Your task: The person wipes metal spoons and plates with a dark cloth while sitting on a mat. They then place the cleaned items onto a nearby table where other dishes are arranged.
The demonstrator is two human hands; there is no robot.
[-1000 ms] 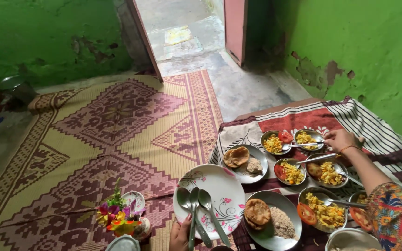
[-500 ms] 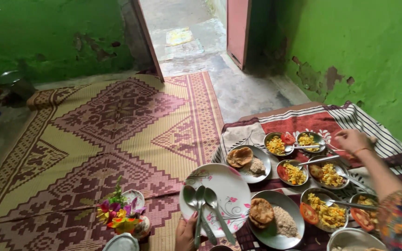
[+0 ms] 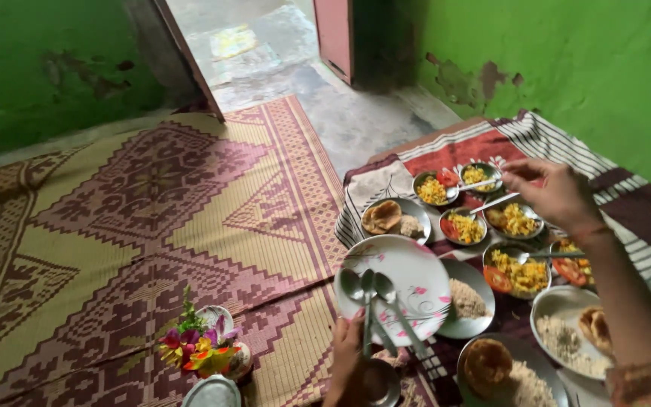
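My left hand [image 3: 346, 356] sits at the bottom centre, closed on the handles of three steel spoons [image 3: 373, 290]. Their bowls lie on a white flowered plate [image 3: 416, 265]. My right hand [image 3: 559, 194] reaches over the small steel bowls of yellow food. Its fingertips are pinched at the handle end of a spoon [image 3: 482, 184] resting in the far bowl [image 3: 478, 173]; whether they grip it is unclear. Two nearer bowls [image 3: 512, 220] [image 3: 521, 275] also have spoons in them.
Steel plates with flatbread and rice [image 3: 389, 218] [image 3: 502, 369] [image 3: 566, 324] crowd a striped red cloth [image 3: 446, 147]. A woven patterned mat [image 3: 152, 226] covers the floor, with a small flower pot [image 3: 201, 348] near the bottom. There are green walls [image 3: 582, 53] and an open doorway [image 3: 265, 45].
The view has moved closer and tilted down onto the food. My right hand stays over the far bowls, and my left hand still holds the spoons on the white plate.
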